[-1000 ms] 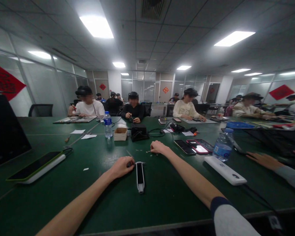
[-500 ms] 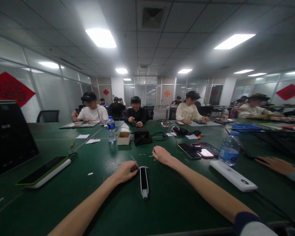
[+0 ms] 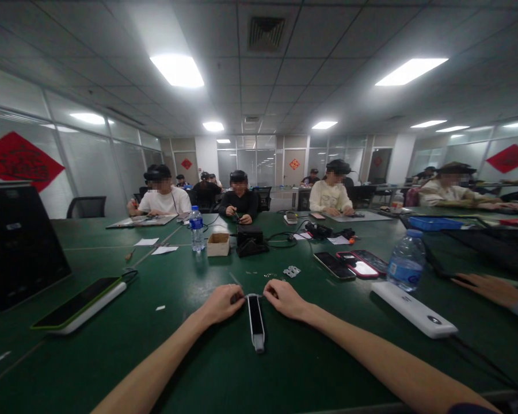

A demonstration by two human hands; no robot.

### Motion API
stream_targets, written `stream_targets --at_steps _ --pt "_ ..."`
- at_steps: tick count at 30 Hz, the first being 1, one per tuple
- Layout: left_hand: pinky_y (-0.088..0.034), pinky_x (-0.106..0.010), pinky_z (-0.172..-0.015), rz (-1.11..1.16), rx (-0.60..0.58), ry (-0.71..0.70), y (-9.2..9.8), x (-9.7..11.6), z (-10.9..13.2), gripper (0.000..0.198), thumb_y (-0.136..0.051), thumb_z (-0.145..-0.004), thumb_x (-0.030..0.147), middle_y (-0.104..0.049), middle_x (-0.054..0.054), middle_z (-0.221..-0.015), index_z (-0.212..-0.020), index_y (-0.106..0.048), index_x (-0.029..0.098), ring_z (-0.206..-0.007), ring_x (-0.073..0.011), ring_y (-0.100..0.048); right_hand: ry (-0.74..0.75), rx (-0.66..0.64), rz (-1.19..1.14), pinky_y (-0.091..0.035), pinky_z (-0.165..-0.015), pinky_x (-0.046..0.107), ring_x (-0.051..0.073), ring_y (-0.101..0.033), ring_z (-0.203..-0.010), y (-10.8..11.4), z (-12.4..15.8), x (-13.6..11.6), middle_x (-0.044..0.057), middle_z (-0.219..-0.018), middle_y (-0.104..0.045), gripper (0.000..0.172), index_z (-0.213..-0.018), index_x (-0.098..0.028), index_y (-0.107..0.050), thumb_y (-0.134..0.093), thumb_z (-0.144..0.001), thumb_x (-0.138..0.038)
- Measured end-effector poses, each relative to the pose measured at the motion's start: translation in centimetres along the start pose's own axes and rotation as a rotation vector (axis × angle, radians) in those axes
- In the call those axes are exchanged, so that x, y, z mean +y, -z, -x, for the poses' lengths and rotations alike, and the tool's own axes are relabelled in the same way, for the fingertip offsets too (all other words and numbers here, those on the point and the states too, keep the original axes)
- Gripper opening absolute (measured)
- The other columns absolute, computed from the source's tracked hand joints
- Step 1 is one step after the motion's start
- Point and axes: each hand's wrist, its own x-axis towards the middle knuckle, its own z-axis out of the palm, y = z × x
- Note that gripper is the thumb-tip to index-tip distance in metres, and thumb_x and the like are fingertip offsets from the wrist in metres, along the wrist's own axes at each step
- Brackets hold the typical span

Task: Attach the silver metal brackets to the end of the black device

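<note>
A narrow, elongated device (image 3: 255,322) with a white frame and dark inside lies on the green table, its long side pointing toward me. At its far left corner rests my left hand (image 3: 224,302), fingers curled in closed against the end. My right hand (image 3: 285,298) is pinched at the far right corner, fingertips close to the frame. What either hand holds is too small to make out. Just beyond the right hand lie a flat greyish piece with holes (image 3: 291,271) and several tiny bits (image 3: 270,275).
Phones (image 3: 334,265) and a white power bank (image 3: 414,309) lie to the right, beside a water bottle (image 3: 406,260). A small cardboard box (image 3: 218,245) and another bottle (image 3: 197,229) stand ahead. On the left is a green-edged phone (image 3: 77,302). A co-worker's hand (image 3: 486,288) rests far right.
My right hand has come back toward me from the small parts to the device's far end, uncovering the flat piece with holes. The left hand stays at the device.
</note>
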Motion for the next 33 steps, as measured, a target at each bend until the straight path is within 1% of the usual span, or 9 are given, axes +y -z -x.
stream_targets --at_steps 3,8,15,21,29,33 --pt "-0.040 -0.025 -0.063 -0.003 -0.001 -0.001 -0.1 -0.2 0.0 0.016 -0.052 -0.087 0.027 -0.063 -0.002 -0.076 -0.085 -0.064 0.018 -0.069 -0.0157 -0.057 -0.022 0.011 0.030 -0.045 -0.069 0.027 0.016 -0.057 -0.075 0.2 0.1 -0.1 0.006 -0.085 -0.065 0.014 -0.087 -0.013 -0.064 -0.052 -0.088 -0.021" --pt "-0.040 -0.025 -0.064 0.006 -0.004 -0.007 -0.2 -0.3 0.0 0.015 -0.052 -0.087 0.026 -0.064 -0.002 -0.077 -0.084 -0.064 0.017 -0.070 -0.0158 -0.057 -0.037 -0.025 0.010 -0.046 -0.070 0.027 0.016 -0.059 -0.077 0.4 0.4 -0.7 0.007 -0.087 -0.066 0.019 -0.089 -0.013 -0.067 -0.051 -0.089 -0.024" --pt "-0.041 -0.025 -0.064 0.019 -0.028 0.015 0.3 0.3 0.0 0.015 -0.051 -0.087 0.026 -0.064 -0.003 -0.078 -0.083 -0.063 0.017 -0.071 -0.0162 -0.057 -0.024 -0.027 -0.137 -0.049 -0.072 0.024 0.015 -0.062 -0.081 0.6 0.5 -0.7 0.006 -0.092 -0.068 0.020 -0.095 -0.014 -0.067 -0.052 -0.089 -0.026" --pt "-0.041 -0.026 -0.064 0.016 -0.020 0.000 0.3 0.5 0.0 0.016 -0.051 -0.087 0.027 -0.064 -0.003 -0.078 -0.083 -0.062 0.017 -0.071 -0.0163 -0.057 -0.036 -0.010 -0.152 -0.049 -0.068 0.025 0.015 -0.063 -0.075 0.7 0.5 -0.8 0.005 -0.085 -0.069 0.016 -0.086 -0.014 -0.068 -0.058 -0.085 -0.026" --pt "-0.040 -0.025 -0.063 0.015 -0.013 -0.010 0.1 0.2 0.0 0.015 -0.052 -0.087 0.026 -0.063 -0.002 -0.076 -0.083 -0.062 0.017 -0.069 -0.0155 -0.057 -0.083 -0.007 -0.251 -0.048 -0.067 0.025 0.015 -0.062 -0.073 1.2 0.6 -1.1 0.004 -0.081 -0.069 0.015 -0.080 -0.013 -0.068 -0.063 -0.080 -0.027" --pt "-0.039 -0.025 -0.062 -0.005 -0.022 -0.005 0.2 0.4 -0.1 0.013 -0.053 -0.086 0.022 -0.064 -0.003 -0.076 -0.082 -0.063 0.017 -0.069 -0.0159 -0.057 -0.074 -0.006 -0.304 -0.048 -0.067 0.026 0.014 -0.062 -0.072 1.0 0.5 -0.6 0.004 -0.082 -0.069 0.018 -0.089 -0.013 -0.069 -0.066 -0.078 -0.027"
